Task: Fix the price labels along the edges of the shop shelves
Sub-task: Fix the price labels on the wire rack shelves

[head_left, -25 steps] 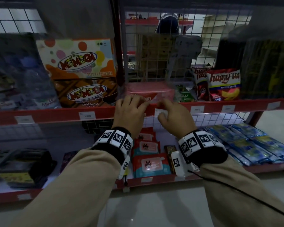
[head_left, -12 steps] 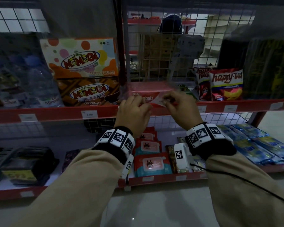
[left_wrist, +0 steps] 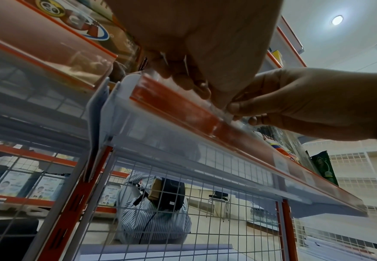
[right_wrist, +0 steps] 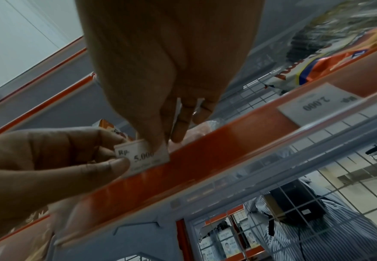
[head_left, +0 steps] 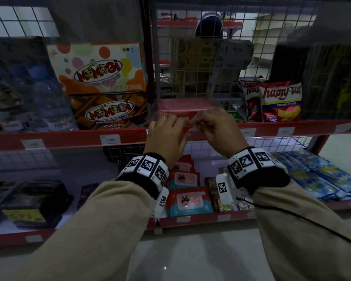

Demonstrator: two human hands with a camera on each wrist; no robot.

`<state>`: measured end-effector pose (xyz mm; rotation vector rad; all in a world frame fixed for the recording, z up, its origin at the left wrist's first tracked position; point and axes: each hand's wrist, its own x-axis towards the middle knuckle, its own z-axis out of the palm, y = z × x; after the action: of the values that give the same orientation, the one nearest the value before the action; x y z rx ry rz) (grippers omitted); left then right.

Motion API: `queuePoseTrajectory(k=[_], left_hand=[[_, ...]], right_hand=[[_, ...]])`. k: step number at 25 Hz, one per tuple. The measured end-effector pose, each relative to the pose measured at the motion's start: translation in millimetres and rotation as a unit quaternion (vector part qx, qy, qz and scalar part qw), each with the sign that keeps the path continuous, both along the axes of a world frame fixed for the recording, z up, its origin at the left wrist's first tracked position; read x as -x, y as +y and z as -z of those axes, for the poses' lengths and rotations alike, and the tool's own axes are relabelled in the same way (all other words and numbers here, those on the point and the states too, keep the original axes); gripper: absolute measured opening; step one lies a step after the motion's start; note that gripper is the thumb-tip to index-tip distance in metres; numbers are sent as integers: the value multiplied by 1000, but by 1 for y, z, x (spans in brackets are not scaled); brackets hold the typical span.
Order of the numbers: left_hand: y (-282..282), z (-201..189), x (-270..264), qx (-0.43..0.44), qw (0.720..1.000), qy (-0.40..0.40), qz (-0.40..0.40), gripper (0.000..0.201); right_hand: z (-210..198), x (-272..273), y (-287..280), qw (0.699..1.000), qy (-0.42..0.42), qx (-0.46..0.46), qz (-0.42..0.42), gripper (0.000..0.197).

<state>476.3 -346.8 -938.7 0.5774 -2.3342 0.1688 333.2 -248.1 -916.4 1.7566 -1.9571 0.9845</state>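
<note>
Label: price label [right_wrist: 141, 157], thin paper slip, likely light, floppy, creases easily.
Grip: left hand [right_wrist: 49, 159] and right hand [right_wrist: 160, 74] fingers pinch its opposite ends.
Rail: shelf edge strip [right_wrist: 227, 150] just below; hold by edges.

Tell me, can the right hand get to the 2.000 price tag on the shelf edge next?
Probably yes. The right hand is pinching the 5.000 label now, but the 2.000 tag sits farther along the same red shelf edge, and nothing blocks it.

Tan sleeves [head_left: 73, 230], black wristbands [head_left: 150, 185] ringed with white square-coded marker blocks [head_left: 245, 162], a thin black cable [head_left: 304, 220].
</note>
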Motion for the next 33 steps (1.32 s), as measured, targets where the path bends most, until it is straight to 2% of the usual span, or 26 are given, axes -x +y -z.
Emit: queuePoseTrajectory(k=[5, 13, 21, 27, 33], left_hand=[[-4, -3, 1, 4, 1000, -10, 2, 18], [-5, -1, 3, 0, 1000, -22, 14, 16], [-6, -2, 4, 1, 1000, -31, 0, 19], [3, -4, 3, 48, 998, -21, -31, 20], [28, -8, 30, 75, 995, -64, -31, 27]], right_hand=[[-3, 4, 7, 998, -15, -57, -24, 15], [-5, 12, 7, 990, 31, -133, 25, 14], [-5, 11, 9, 985, 40, -162, 45, 15], [-3, 17, 24, 991, 19, -104, 80, 17], [7, 37, 46, 980, 81, -73, 167, 14]])
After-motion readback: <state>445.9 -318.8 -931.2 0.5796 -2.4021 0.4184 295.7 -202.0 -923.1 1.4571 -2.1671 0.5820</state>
